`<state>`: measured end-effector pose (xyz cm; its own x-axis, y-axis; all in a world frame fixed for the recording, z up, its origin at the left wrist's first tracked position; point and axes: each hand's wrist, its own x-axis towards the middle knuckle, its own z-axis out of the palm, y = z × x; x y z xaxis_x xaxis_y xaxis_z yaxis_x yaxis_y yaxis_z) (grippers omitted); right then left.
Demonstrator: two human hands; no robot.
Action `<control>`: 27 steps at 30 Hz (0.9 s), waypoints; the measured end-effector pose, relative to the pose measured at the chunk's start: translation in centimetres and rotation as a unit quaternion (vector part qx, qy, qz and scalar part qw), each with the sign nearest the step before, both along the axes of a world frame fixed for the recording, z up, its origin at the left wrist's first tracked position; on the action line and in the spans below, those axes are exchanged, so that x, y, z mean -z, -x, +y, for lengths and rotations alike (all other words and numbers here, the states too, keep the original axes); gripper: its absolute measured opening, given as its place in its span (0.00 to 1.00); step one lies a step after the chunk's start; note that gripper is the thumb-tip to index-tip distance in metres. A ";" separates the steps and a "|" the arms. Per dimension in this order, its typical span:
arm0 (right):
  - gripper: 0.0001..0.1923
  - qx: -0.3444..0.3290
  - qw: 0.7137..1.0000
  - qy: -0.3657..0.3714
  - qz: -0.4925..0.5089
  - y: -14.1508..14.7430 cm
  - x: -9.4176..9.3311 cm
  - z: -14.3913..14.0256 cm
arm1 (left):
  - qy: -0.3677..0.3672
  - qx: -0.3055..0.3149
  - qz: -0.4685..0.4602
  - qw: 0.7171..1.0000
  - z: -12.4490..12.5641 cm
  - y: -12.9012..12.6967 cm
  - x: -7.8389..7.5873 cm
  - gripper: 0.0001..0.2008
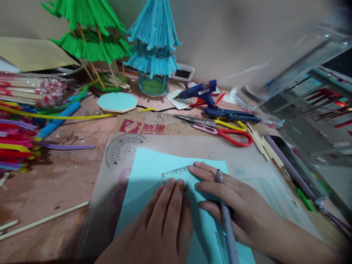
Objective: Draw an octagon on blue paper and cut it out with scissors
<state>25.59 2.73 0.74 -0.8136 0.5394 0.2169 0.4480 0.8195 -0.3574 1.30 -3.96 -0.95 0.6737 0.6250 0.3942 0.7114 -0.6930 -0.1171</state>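
A light blue paper sheet (154, 172) lies on a translucent mat (247, 161) in front of me. A clear plastic ruler (176, 172) rests on the sheet. My left hand (162, 223) presses flat on the ruler and paper, fingers together. My right hand (233, 205) lies flat beside it, fingertips touching the ruler's right end. A pen (227, 220) sits between the fingers of my right hand, its tip pointing away from me.
A clear protractor (122, 146) lies at the mat's upper left. Behind it: red-handled scissors (233, 137), pink snips (200, 126), blue glue gun (203, 93), octagonal blue card (117, 102), green (90, 44) and blue (154, 47) pagoda models. Coloured pipe cleaners (16, 135) pile at left; sticks (261, 145) right.
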 end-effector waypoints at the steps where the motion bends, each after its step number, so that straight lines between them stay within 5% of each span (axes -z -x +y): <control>1: 0.13 0.000 1.000 0.001 0.000 0.0 0.0 0.0 | -0.001 -0.001 0.001 1.000 0.0 0.0 0.0 0.18; 27: 0.11 0.007 1.000 -0.022 -0.017 0.2 -0.4 -0.3 | 0.004 -0.004 -0.005 1.000 0.1 0.0 0.3 0.18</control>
<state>25.42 2.43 1.10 -0.8133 0.5414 0.2130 0.4709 0.8276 -0.3054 1.35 -3.88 -1.22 0.6649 0.6330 0.3964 0.7178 -0.6882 -0.1050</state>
